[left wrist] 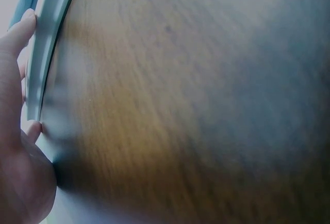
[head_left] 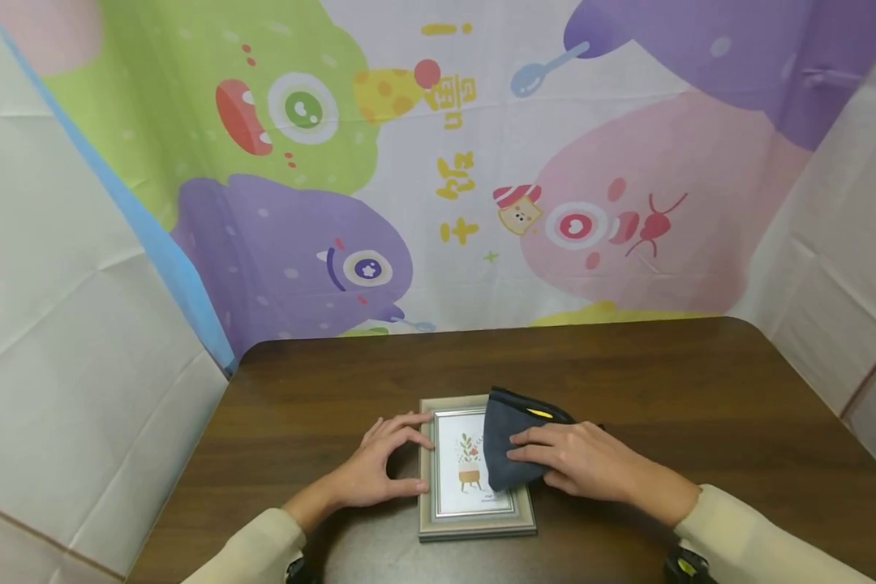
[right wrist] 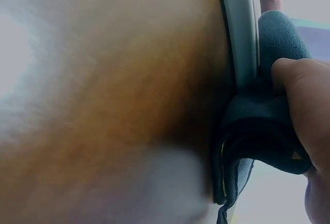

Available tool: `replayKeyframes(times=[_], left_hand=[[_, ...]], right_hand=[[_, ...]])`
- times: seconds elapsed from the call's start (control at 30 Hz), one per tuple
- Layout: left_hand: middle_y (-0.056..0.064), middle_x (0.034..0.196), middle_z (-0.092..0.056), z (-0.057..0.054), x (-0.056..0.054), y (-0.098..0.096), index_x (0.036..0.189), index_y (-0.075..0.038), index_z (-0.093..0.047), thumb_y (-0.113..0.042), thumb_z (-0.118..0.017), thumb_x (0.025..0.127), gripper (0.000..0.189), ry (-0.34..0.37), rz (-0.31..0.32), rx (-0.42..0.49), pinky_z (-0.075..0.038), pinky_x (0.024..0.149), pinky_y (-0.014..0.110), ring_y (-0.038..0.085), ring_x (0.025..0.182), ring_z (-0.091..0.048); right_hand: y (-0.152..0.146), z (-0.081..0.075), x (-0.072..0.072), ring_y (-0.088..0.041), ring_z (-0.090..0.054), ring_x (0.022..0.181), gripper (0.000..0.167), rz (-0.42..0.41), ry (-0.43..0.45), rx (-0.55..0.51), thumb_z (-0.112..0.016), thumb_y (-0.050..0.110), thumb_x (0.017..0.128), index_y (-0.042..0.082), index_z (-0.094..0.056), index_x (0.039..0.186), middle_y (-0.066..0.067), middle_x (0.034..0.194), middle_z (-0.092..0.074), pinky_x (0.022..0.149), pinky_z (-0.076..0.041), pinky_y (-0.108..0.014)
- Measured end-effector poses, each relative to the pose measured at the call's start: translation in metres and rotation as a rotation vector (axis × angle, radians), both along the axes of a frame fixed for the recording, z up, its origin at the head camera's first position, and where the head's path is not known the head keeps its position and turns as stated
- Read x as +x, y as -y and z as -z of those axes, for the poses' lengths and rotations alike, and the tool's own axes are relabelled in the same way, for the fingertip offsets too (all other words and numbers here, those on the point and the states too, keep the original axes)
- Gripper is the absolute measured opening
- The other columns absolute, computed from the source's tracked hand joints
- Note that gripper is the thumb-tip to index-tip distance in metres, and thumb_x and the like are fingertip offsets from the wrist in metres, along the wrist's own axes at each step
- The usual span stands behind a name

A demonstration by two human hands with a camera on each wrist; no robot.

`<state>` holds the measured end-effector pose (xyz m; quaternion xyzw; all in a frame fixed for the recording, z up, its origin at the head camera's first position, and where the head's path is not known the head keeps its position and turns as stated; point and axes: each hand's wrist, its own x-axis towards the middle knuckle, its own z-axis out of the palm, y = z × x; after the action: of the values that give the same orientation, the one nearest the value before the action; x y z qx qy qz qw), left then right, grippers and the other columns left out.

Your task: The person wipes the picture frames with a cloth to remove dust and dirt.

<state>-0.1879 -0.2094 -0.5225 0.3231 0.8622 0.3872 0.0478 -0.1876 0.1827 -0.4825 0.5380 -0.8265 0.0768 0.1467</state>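
**Cloth on a picture frame, both hands at work**

At lower centre of the head view, the left hand (head_left: 380, 466) braces the left edge of the picture frame (head_left: 474, 526), thumb and fingertips curled against its moulding and pinching that side. The frame lies flat on the dark wooden table (head_left: 701, 389), near its front edge, showing a small potted-plant print. Just right, a folded dark blue cloth (head_left: 507, 446) covers the frame's upper right part. The right hand (head_left: 584, 462) lies on the cloth, fingers fairly straight, pressing it down.
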Motion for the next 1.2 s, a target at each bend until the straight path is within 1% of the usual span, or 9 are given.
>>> replayKeyframes(times=[0.13,0.33,0.53,0.63,0.77,0.83,0.9,1.03,1.2], left_hand=[[0.013,0.174,-0.054,0.000,0.000,0.001,0.129,-0.023,-0.073,-0.031,-0.093,0.092,0.043,-0.006,0.003,-0.005,-0.012,0.125,0.095,0.052,0.164,-0.042],[0.011,0.174,-0.053,-0.001,-0.001,-0.001,0.129,-0.023,-0.073,-0.031,-0.093,0.092,0.043,-0.003,0.006,-0.012,-0.012,0.126,0.094,0.051,0.165,-0.042],[0.011,0.175,-0.052,-0.001,-0.002,-0.002,0.130,-0.023,-0.073,-0.031,-0.093,0.092,0.043,0.007,0.006,-0.016,-0.011,0.127,0.094,0.049,0.165,-0.042],[0.011,0.176,-0.052,-0.001,-0.001,-0.002,0.130,-0.023,-0.073,-0.030,-0.093,0.092,0.043,0.012,0.007,-0.014,-0.010,0.127,0.093,0.048,0.165,-0.041],[0.012,0.176,-0.052,-0.002,-0.001,-0.002,0.130,-0.022,-0.072,-0.030,-0.093,0.093,0.043,0.012,0.008,-0.008,-0.010,0.127,0.094,0.049,0.166,-0.041],[0.012,0.175,-0.052,-0.002,-0.001,-0.002,0.130,-0.022,-0.072,-0.030,-0.093,0.093,0.043,0.011,0.009,-0.005,-0.010,0.126,0.094,0.050,0.166,-0.040],[0.012,0.175,-0.052,-0.002,-0.001,-0.001,0.130,-0.022,-0.072,-0.030,-0.093,0.093,0.043,0.011,0.008,-0.006,-0.010,0.126,0.094,0.050,0.165,-0.041],[0.012,0.175,-0.052,-0.001,0.000,0.000,0.130,-0.023,-0.072,-0.030,-0.093,0.093,0.043,0.014,0.003,-0.008,-0.010,0.126,0.094,0.050,0.165,-0.041],[0.012,0.175,-0.052,-0.001,0.000,0.000,0.130,-0.023,-0.072,-0.030,-0.093,0.093,0.043,0.008,0.002,-0.008,-0.011,0.126,0.095,0.050,0.165,-0.041]], right_hand=[[0.003,0.000,-0.011,-0.021,-0.083,0.119,0.056,0.049,0.020,0.012,-0.094,0.007,0.086,0.018,-0.079,0.138,0.000,0.140,-0.081,0.070,-0.065,-0.027],[0.009,-0.003,-0.033,-0.024,-0.082,0.122,0.052,0.124,0.051,0.040,-0.091,0.006,0.090,0.017,-0.079,0.139,-0.001,0.142,-0.080,0.084,-0.070,-0.041],[0.012,-0.005,-0.045,-0.025,-0.083,0.121,0.051,0.142,0.067,0.041,-0.091,0.005,0.090,0.016,-0.079,0.138,-0.002,0.140,-0.081,0.089,-0.070,-0.045],[0.011,-0.008,-0.045,-0.024,-0.085,0.111,0.051,0.143,0.056,0.028,-0.090,0.004,0.089,0.017,-0.080,0.138,-0.002,0.138,-0.082,0.079,-0.070,-0.041],[0.007,-0.017,-0.046,-0.018,-0.083,0.084,0.049,0.197,0.051,-0.044,-0.088,0.003,0.090,0.017,-0.080,0.136,-0.004,0.137,-0.083,0.066,-0.063,-0.032],[0.004,-0.022,-0.047,-0.015,-0.077,0.074,0.047,0.250,0.063,-0.109,-0.086,0.002,0.091,0.017,-0.081,0.135,-0.006,0.137,-0.083,0.064,-0.060,-0.030],[0.003,-0.026,-0.049,-0.014,-0.075,0.073,0.045,0.304,0.075,-0.171,-0.084,0.001,0.092,0.017,-0.081,0.134,-0.006,0.136,-0.083,0.067,-0.061,-0.031],[0.004,-0.027,-0.049,-0.019,-0.077,0.086,0.043,0.394,0.165,-0.266,-0.077,0.000,0.095,0.014,-0.080,0.135,-0.009,0.135,-0.082,0.075,-0.062,-0.038],[0.010,-0.018,-0.048,-0.025,-0.076,0.096,0.038,0.484,0.368,-0.381,-0.070,0.000,0.098,0.010,-0.079,0.134,-0.014,0.131,-0.083,0.083,-0.059,-0.045]])
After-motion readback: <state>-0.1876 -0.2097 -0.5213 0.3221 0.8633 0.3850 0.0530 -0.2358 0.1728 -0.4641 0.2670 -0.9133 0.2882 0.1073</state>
